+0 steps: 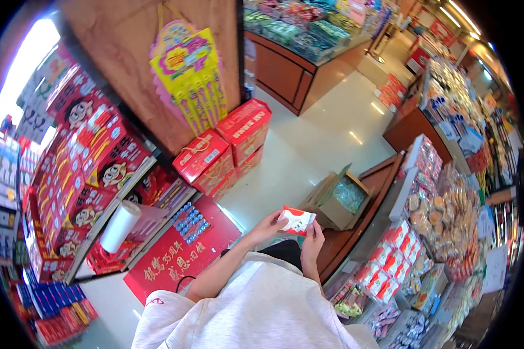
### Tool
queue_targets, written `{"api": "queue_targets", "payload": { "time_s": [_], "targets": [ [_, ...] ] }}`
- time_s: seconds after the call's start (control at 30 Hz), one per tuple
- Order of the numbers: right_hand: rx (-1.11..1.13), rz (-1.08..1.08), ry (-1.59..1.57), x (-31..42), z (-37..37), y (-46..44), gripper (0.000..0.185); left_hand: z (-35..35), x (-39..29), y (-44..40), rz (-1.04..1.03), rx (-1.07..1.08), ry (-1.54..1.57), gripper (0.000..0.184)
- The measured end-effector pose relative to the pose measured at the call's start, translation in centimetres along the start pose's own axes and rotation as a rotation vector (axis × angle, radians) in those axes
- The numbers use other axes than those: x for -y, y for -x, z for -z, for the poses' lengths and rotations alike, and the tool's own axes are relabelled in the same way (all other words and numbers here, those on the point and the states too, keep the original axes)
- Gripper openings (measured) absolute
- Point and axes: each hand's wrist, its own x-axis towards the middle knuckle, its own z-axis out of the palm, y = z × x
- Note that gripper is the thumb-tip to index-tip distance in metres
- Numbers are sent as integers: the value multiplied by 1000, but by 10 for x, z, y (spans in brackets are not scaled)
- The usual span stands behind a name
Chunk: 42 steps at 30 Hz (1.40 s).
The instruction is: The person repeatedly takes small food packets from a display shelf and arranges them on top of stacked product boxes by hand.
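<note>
Between my two hands, in front of my chest, is a small red and white snack packet [297, 221]. My left hand [266, 227] pinches its left edge, with the fingers closed on it. At the lower right corner, my right hand [312, 243] grips the same packet, thumb toward the top. The printed face is turned up toward me; its lettering is too small to read. Just beyond the packet stands an open cardboard box [339, 200] with clear plastic wrapping inside. Similar red and white packets [388, 262] lie in rows on the display to my right.
Wrapped baked goods [439, 212] fill the wooden counter at right. Red gift boxes [206, 158] stand on the floor by a wooden pillar [119, 49]. At left, a shelf holds red cartons [108, 157] and a white plastic roll [121, 225]. A red mat [174, 256] lies on the floor.
</note>
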Motion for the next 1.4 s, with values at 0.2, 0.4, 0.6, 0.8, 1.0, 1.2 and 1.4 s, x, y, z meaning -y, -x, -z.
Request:
{"api": "queue_targets", "payload": {
  "time_s": [0.2, 0.4, 0.6, 0.8, 1.0, 1.2, 1.4],
  "targets": [
    [94, -54, -73, -22, -25, -4, 30, 24, 27, 23, -98, -121, -102, 36],
    [149, -59, -53, -76, -21, -23, 28, 30, 25, 31, -70, -116, -118, 42],
    [290, -83, 20, -62, -47, -40, 29, 51, 32, 13, -71, -201, -92, 39],
    [440, -232, 67, -42, -96, -66, 29, 72, -1, 4, -143, -376, -126, 36],
    [531, -212, 78, -38, -132, -100, 29, 97, -5, -21, -129, -496, -80, 31],
    [618, -245, 140, -22, -158, -110, 30, 115, -8, -32, -98, -751, -299, 29],
    [714, -182, 220, -28, -175, -123, 29, 110, -32, -28, -50, -924, -377, 28]
  ]
}}
